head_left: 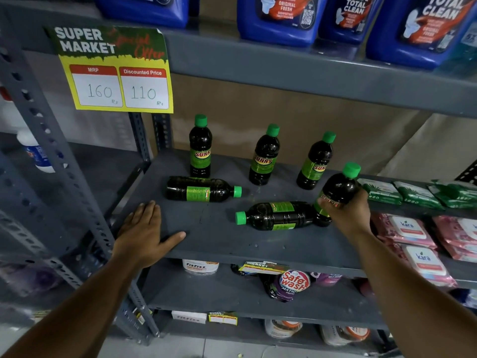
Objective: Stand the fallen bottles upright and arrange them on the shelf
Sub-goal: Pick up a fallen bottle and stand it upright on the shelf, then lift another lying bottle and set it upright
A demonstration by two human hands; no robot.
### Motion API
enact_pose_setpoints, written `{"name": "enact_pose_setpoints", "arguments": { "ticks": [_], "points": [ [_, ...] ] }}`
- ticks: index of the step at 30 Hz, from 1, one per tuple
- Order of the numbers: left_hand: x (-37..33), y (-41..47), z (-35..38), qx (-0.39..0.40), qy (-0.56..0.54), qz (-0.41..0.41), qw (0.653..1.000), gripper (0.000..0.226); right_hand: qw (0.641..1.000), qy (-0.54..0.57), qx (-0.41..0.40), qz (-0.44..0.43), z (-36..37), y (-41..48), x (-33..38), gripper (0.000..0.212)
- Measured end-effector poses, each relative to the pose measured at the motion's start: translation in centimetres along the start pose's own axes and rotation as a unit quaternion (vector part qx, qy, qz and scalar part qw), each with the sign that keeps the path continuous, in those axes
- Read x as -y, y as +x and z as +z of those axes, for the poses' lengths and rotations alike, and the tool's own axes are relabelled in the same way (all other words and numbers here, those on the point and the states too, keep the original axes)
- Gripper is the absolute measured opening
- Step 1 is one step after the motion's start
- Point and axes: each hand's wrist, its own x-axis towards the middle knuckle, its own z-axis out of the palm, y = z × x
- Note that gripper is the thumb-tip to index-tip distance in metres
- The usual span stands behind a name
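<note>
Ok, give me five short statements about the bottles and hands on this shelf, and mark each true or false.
1. Three bottles stand upright at the back of the shelf. True: left, middle, right.
2. The right hand holds a tilted bottle. True.
3. The left hand grips a bottle. False: it rests flat on the shelf, holding nothing.
4. Every bottle is already upright. False: two lie on their sides, one at left, one at centre.
5. The bottle caps are red. False: green.
</note>
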Motion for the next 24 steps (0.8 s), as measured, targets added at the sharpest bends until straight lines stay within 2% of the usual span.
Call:
{"name": "enact_pose_setpoints", "arguments": {
  "ticks": [3,5,7,9,10,11,12,14,15,17,20,24],
  "points": [
    [-0.1,0.0,-0.1,0.000,0.004,0.000,1.000,0.120,0.999,-0.004,0.049,0.002,0.0,0.6,-0.6,0.070],
    [0.0,0.1,-0.1,-0.001,0.005,0.000,1.000,0.120,0.998,0.017,0.056,-0.021,0.3,0.8,-1.1,0.081],
    [-0.1,0.1,-0.1,-0.001,0.006,0.002,1.000,0.121,0.996,-0.035,-0.035,-0.074,0.6,-0.6,-0.9,0.099],
    [-0.1,0.1,0.0,-0.004,0.007,0.003,1.000,0.122,0.956,-0.136,-0.131,-0.222,1.0,-2.7,-0.4,0.085],
    [-0.1,0.0,0.0,-0.008,0.007,0.002,1.000,0.123,0.928,-0.176,-0.107,-0.311,1.5,-3.6,0.1,0.072],
    [-0.1,0.0,0.0,-0.008,0.007,0.002,1.000,0.123,0.898,-0.209,-0.038,-0.386,2.0,-4.1,0.4,0.065],
    [-0.1,0.0,0.0,-0.006,0.006,0.003,1.000,0.123,0.864,-0.250,0.050,-0.434,2.7,-4.4,0.7,0.068],
    [-0.1,0.0,-0.1,-0.002,0.005,0.001,1.000,0.123,0.804,-0.362,0.196,-0.429,4.4,-4.2,0.7,0.088],
    [-0.1,0.0,-0.1,0.001,0.006,0.000,1.000,0.122,0.792,-0.398,0.229,-0.403,5.0,-4.2,0.9,0.094],
    [-0.2,0.0,-0.3,0.008,0.004,-0.003,1.000,0.121,0.802,-0.413,0.241,-0.359,6.3,-4.0,1.6,0.093],
    [-0.2,-0.1,-0.3,0.013,0.003,-0.003,1.000,0.123,0.843,-0.370,0.220,-0.324,7.0,-3.6,2.3,0.082],
    [-0.3,0.0,-0.3,0.010,-0.001,-0.007,1.000,0.125,0.921,-0.231,0.161,-0.269,7.9,-3.9,2.5,0.076]
  ]
}}
